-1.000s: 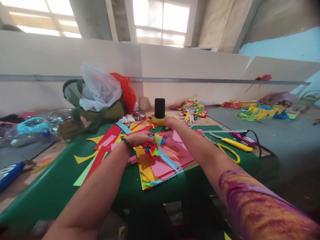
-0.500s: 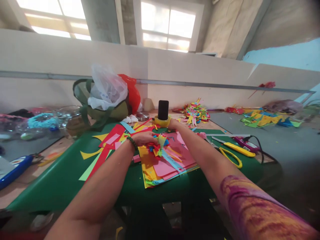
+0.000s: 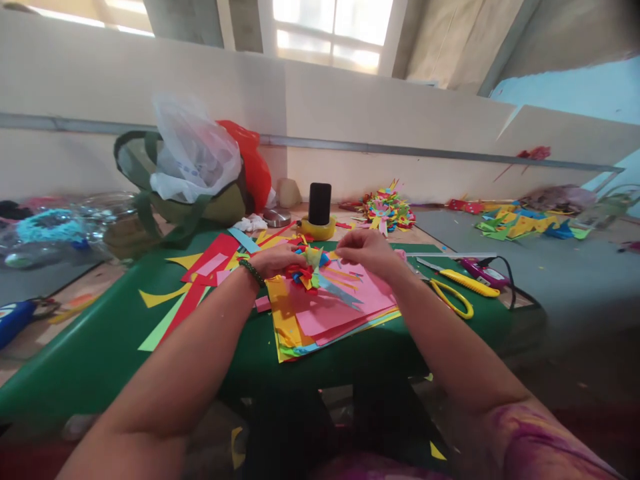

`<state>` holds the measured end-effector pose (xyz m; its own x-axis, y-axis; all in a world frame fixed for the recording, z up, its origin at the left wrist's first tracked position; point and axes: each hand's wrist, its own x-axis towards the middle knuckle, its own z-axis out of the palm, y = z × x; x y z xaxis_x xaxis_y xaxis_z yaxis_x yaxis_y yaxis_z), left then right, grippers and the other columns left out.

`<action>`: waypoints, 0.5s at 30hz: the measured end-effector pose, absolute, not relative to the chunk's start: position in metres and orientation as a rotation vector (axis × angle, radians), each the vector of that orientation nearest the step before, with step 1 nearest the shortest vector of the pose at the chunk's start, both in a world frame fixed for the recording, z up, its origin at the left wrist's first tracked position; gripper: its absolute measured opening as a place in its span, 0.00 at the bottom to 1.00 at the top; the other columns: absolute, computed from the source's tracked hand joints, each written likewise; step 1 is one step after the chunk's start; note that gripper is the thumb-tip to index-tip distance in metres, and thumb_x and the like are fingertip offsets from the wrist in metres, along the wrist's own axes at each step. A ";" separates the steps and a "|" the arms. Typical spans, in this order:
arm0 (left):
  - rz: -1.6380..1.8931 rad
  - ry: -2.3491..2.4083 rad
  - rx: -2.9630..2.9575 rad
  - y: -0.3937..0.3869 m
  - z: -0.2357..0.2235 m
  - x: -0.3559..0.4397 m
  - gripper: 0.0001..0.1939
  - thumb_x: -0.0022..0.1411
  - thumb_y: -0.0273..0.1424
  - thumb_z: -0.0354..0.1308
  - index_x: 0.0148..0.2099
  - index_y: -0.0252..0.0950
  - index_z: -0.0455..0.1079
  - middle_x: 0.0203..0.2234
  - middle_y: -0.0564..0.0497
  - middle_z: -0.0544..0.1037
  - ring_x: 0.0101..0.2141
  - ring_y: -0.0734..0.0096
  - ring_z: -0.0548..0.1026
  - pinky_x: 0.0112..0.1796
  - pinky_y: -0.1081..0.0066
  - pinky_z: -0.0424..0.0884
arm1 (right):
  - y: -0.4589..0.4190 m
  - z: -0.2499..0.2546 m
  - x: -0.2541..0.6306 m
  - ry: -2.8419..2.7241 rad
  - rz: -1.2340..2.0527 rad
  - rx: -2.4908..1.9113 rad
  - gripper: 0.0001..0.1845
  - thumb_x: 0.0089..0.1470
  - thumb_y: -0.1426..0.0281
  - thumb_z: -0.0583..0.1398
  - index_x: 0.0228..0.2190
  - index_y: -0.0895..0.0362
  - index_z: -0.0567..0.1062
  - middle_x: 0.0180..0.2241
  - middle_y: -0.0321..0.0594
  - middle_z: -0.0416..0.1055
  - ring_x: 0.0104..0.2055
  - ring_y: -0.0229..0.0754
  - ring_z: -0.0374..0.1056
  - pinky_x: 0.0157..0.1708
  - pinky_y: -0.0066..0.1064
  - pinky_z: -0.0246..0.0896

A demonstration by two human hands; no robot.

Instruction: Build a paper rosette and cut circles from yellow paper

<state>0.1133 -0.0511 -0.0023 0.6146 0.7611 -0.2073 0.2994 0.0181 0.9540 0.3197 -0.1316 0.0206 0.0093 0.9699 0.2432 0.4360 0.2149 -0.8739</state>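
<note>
My left hand (image 3: 277, 260), a dark beaded bracelet at its wrist, grips a many-coloured paper bundle (image 3: 311, 267) with curled red, blue, yellow and green pieces. Just right of the bundle, my right hand (image 3: 366, 251) is closed in a pinch; what sits between its fingertips is too small to make out. Beneath both hands lies a stack of coloured paper (image 3: 327, 321), pink on top, with narrow cut strips (image 3: 343, 293) over it. Behind them a phone (image 3: 320, 202) stands upright in a yellow round holder (image 3: 319, 230).
Yellow-handled scissors (image 3: 453, 300), a yellow utility knife (image 3: 470, 283) and a purple corded tool (image 3: 484, 273) lie at right. Red paper strips (image 3: 213, 257) spread at left on the green mat (image 3: 100, 347). A bag (image 3: 195, 213) and a heap of paper pieces (image 3: 387, 210) stand behind.
My right hand has come back from the yellow holder toward the paper bundle, fingers pinched. My left hand keeps its hold on the bundle. The camera view has tilted down a little.
</note>
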 end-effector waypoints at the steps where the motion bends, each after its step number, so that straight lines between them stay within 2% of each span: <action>1: 0.450 0.922 1.553 -0.052 -0.003 0.114 0.08 0.41 0.22 0.64 0.26 0.32 0.69 0.20 0.53 0.74 0.19 0.79 0.68 0.20 0.78 0.61 | -0.139 0.012 0.316 -1.575 0.735 -1.377 0.04 0.43 0.70 0.64 0.24 0.58 0.74 0.20 0.34 0.71 0.23 0.35 0.67 0.23 0.26 0.61; 6: 0.432 0.937 1.543 -0.057 -0.001 0.119 0.08 0.41 0.21 0.62 0.28 0.32 0.70 0.21 0.52 0.75 0.21 0.77 0.69 0.22 0.77 0.64 | -0.140 -0.019 0.302 -1.536 0.586 -1.457 0.07 0.41 0.70 0.64 0.26 0.56 0.72 0.24 0.34 0.72 0.27 0.38 0.68 0.26 0.27 0.60; 15: 0.418 0.891 1.609 -0.065 0.003 0.122 0.04 0.44 0.23 0.60 0.23 0.33 0.67 0.17 0.54 0.69 0.18 0.79 0.65 0.19 0.77 0.59 | -0.139 -0.026 0.297 -1.560 0.399 -1.505 0.08 0.42 0.72 0.63 0.28 0.55 0.70 0.24 0.31 0.71 0.27 0.38 0.68 0.27 0.28 0.57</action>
